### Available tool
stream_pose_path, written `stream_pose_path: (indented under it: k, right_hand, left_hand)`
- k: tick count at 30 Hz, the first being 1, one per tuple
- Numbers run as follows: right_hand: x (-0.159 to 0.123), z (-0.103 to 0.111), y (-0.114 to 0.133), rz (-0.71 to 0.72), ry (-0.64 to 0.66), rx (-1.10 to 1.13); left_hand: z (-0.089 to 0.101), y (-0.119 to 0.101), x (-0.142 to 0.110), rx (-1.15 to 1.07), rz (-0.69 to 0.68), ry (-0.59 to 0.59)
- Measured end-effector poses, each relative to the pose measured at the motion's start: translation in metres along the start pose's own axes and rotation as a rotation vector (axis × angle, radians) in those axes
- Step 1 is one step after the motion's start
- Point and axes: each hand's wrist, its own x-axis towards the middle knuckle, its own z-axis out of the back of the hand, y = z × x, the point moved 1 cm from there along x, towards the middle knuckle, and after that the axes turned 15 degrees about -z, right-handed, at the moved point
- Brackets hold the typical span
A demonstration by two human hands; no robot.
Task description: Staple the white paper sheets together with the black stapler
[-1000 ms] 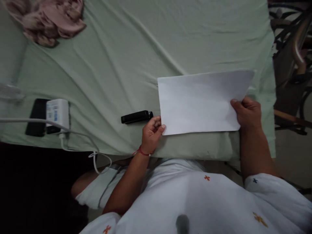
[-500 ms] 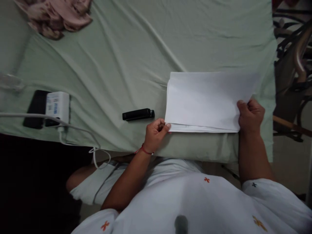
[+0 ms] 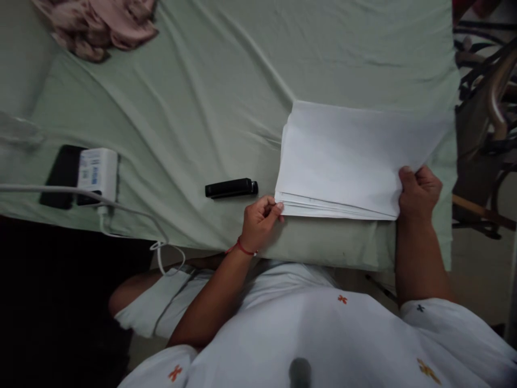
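Observation:
Several white paper sheets (image 3: 343, 156) form a loose stack between my hands, its edges slightly fanned at the near and left sides. My left hand (image 3: 260, 218), with a red string round the wrist, pinches the stack's near left corner. At the near right corner, my right hand (image 3: 420, 194) grips the sheets with the thumb on top; its other fingers are partly hidden. A black stapler (image 3: 231, 188) lies on the green sheet just left of the papers, close to my left hand but apart from it.
A green cloth (image 3: 194, 124) with folds covers the surface. To the left lie a white box-shaped device (image 3: 97, 171) with a cable (image 3: 133, 212) and a dark phone-like slab (image 3: 60, 178). Crumpled pink fabric (image 3: 105, 27) is at the far left. Dark metalwork (image 3: 484, 102) stands beyond the right edge.
The upper sheets have turned and slid away from me, so the near and left edges are more fanned. Both hands keep their hold on the corners.

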Motion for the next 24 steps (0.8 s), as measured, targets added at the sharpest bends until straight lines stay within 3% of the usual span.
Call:
stream_pose_path:
  k: [5, 13, 20, 24]
  right_hand:
    - [-0.002, -0.003, 0.003, -0.007, -0.015, -0.028]
    - [-0.002, -0.001, 0.001, 0.019, 0.031, 0.039]
    - [-0.003, 0.005, 0.007, 0.029, 0.074, 0.101]
    - [-0.013, 0.004, 0.012, 0.067, 0.079, 0.105]
  left_hand:
    - [0.0, 0.001, 0.0, 0.106, -0.029, -0.013]
    - [-0.001, 0.003, -0.004, 0.003, -0.005, -0.074]
    - [-0.005, -0.013, 0.014, -0.331, 0.103, -0.203]
    - [-0.006, -0.023, 0.026, -0.458, 0.134, -0.134]
